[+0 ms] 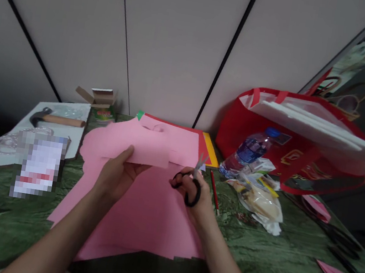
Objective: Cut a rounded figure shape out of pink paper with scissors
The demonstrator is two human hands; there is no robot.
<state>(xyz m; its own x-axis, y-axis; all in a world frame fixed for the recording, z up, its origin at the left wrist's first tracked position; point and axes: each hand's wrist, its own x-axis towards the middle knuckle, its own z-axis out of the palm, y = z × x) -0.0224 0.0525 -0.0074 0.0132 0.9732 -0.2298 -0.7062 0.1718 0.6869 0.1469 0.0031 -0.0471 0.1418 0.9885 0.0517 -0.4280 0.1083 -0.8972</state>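
My left hand grips a sheet of pink paper by its near edge, with the thumb on top and the fingers underneath. The sheet is held up above more pink paper spread over the table. To the right, my right hand holds scissors with black handles. Their blades point up and away from me, slightly apart, and do not touch the held sheet. A red pencil lies just right of the scissors.
A water bottle and a plastic packet lie at right, before a red bag with white boards. A hammer rests on a white board at left, near an opened small box. A grey panel stands behind.
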